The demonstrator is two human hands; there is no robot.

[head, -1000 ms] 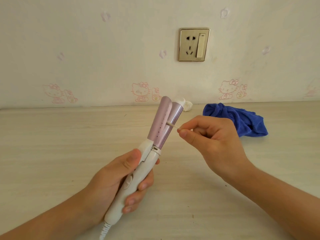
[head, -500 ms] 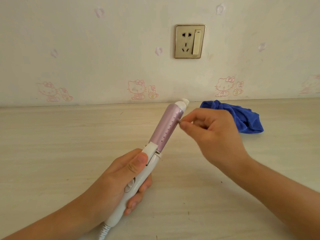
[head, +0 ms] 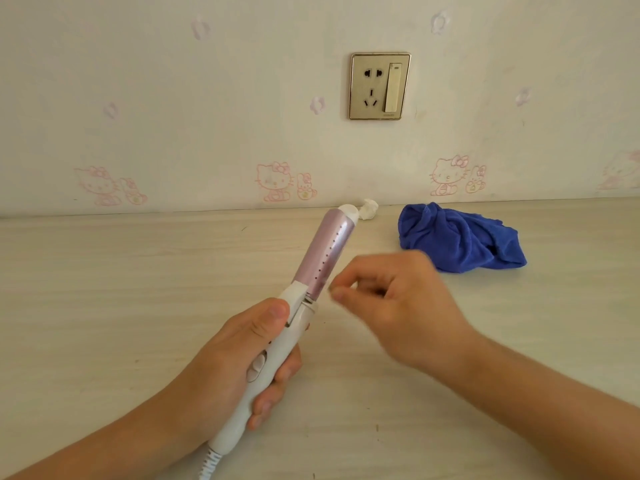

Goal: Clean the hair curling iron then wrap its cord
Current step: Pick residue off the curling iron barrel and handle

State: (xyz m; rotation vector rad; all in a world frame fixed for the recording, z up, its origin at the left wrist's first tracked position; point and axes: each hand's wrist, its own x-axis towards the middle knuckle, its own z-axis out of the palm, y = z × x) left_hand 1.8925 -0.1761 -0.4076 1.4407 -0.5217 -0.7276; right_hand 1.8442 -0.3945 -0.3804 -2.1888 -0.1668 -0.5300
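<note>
Table; right hand lower along iron

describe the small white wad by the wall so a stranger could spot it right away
From the gold wall socket, drop straight down to where table meets wall. There, left of the crumpled blue cloth, lies the white wad. It is small and lumpy, unlike the smooth white tip of the curling iron beside it.

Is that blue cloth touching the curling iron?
Apart. The head view shows bare table between the blue cloth and the curling iron, which the left hand holds by its handle.
</note>
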